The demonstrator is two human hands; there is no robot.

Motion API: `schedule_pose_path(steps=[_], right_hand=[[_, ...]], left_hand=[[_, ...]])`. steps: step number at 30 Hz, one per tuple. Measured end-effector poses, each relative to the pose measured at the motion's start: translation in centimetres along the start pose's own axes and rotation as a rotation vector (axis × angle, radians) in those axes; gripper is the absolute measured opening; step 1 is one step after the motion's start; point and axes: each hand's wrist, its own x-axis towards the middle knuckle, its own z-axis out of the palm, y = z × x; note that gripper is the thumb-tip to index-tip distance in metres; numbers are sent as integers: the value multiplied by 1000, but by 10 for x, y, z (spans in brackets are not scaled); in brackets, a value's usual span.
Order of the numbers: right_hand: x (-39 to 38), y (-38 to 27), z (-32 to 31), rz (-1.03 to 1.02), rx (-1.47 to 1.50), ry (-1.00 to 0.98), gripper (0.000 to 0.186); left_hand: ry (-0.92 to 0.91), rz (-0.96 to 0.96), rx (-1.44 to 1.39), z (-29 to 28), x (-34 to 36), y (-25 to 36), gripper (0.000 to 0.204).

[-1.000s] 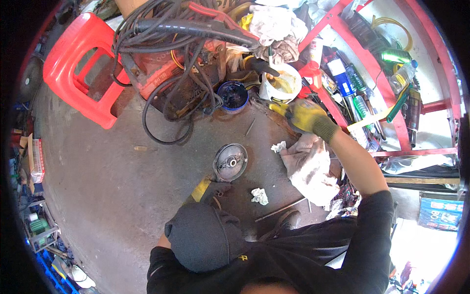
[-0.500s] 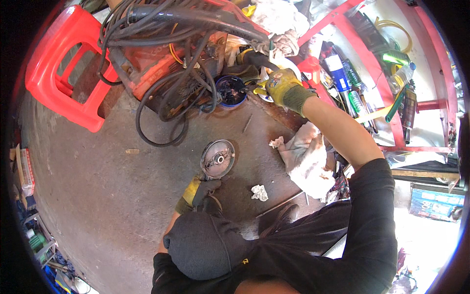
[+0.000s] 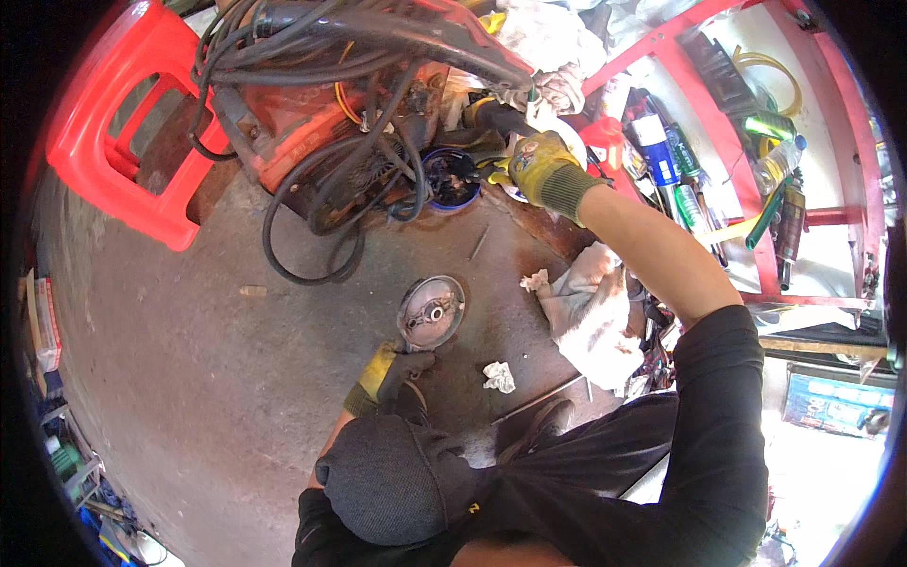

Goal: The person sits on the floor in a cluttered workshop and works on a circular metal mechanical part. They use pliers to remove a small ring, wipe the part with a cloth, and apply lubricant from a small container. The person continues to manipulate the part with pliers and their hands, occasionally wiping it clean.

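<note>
The person's gloved left hand [image 3: 383, 373] was clamped on the near rim of a round metal disc [image 3: 432, 314], which sat above the floor in front of the knees, its hollow side with the central hole facing up. With the hold only at one edge, the disc's far side had no visible support, so a greasy glove or a turn of the wrist could have let it tip and drop onto the concrete. The gloved right hand [image 3: 548, 170] was stretched well away, its fingertips just beside the right rim of a blue tub [image 3: 455, 207] with dark stuff inside; whether those fingers were together on anything could not be made out. That long reach was a risk in itself: a careless knuckle might have knocked the tub or the white bucket [image 3: 559, 123] partly hidden behind the hand, and slopped something across the floor. A loop of black cable [image 3: 312, 280] lay near the tub, and a snag on it could have dragged things askew. Nearer the person, a crumpled paper [image 3: 499, 378] and a thin rod [image 3: 537, 401] lay close to a shoe [image 3: 553, 416], where a shifted foot could have rolled the rod or slipped on it.
</note>
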Motion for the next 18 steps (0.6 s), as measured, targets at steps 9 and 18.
schedule_pose_path(steps=[9,18], right_hand=[[19,-4,13,7,91,-18,62],[33,-9,29,23,110,15,63]], left_hand=[[-6,-14,-9,0,0,-4,27],[-5,-21,-16,0,1,-1,29]])
